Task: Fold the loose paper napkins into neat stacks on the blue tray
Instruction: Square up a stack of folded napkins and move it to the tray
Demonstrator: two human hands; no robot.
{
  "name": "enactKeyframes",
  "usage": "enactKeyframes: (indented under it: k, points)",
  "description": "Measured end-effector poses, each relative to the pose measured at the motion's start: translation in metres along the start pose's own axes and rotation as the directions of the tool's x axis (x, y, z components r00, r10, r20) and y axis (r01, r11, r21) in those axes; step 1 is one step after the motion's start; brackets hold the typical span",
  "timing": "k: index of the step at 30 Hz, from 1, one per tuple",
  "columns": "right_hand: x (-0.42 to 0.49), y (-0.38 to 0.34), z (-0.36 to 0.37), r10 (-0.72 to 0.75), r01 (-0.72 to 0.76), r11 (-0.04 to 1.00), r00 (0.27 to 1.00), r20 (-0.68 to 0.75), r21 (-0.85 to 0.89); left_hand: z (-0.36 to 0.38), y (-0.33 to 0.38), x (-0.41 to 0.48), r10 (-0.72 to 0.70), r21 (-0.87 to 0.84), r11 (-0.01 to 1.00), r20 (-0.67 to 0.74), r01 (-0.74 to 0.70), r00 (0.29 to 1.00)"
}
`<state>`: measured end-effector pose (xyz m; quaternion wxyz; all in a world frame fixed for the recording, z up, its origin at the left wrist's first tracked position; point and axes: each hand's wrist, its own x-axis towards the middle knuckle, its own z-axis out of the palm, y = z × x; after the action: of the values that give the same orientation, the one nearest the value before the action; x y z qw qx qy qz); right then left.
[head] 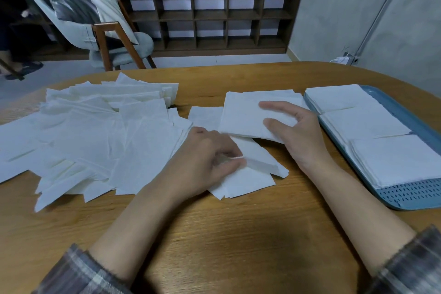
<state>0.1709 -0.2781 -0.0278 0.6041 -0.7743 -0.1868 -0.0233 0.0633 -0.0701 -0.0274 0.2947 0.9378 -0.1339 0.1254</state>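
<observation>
Three folded stacks (362, 124) fill blue tray (410, 194), frame right; large loose napkin pile (95, 131), frame left, remains unfolded. L hand (205, 157) pinches napkin (253, 174) at ctr; R hand (293, 131) rests, fingers relaxed, on small stack (243, 114).

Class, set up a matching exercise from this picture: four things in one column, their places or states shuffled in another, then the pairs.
1 blue plastic tray
2 loose pile of white paper napkins
3 left hand
4 right hand

a pinches a single napkin
b lies on the wooden table's left side
c holds three folded stacks
d touches a folded stack mid-table

Pairs: 1-c, 2-b, 3-a, 4-d
</observation>
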Motion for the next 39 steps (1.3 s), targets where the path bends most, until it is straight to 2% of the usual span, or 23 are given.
enactKeyframes:
  k: [3,5,7,10,14,17,20,23,27,39]
  points:
    - [-0.001,-0.003,0.001,-0.038,0.039,0.999,0.997,0.071,-0.005,-0.003,0.006,0.0,-0.03,-0.078,0.997,-0.107,0.022,0.994]
    - [-0.002,-0.005,0.002,-0.021,0.01,0.996,0.993,0.12,0.093,-0.006,0.009,0.0,-0.089,-0.181,0.982,-0.188,0.054,0.978]
    - [-0.004,-0.007,0.002,0.034,-0.089,0.967,0.974,0.224,0.24,-0.007,0.009,0.0,-0.143,-0.265,0.961,-0.25,0.074,0.958]
    - [-0.008,-0.008,0.004,0.007,-0.104,0.949,0.951,0.31,0.298,-0.007,0.009,0.0,-0.193,-0.317,0.944,-0.308,0.091,0.932]
    - [-0.014,-0.016,0.011,-0.001,-0.04,0.984,0.973,0.229,0.173,-0.007,0.008,0.0,-0.233,-0.366,0.924,-0.314,0.109,0.921]
    - [-0.01,-0.015,0.008,0.067,-0.092,0.971,0.991,0.118,0.222,-0.01,0.01,0.002,-0.283,-0.461,0.875,-0.241,0.147,0.928]
    - [-0.005,-0.01,0.005,0.116,-0.141,0.945,0.988,0.1,0.295,-0.012,0.005,0.004,-0.368,-0.634,0.76,-0.237,0.144,0.899]
    - [-0.005,-0.011,0.005,0.111,-0.171,0.925,0.975,0.19,0.34,-0.012,-0.001,0.005,-0.376,-0.601,0.789,-0.306,0.129,0.875]
    - [-0.006,-0.012,0.008,0.117,-0.207,0.927,0.952,0.282,0.312,-0.013,0.001,0.004,-0.388,-0.591,0.788,-0.26,0.172,0.884]
    - [-0.006,-0.009,0.009,0.083,-0.154,0.958,0.956,0.28,0.242,-0.01,-0.001,0.007,-0.455,-0.604,0.763,-0.248,0.231,0.856]
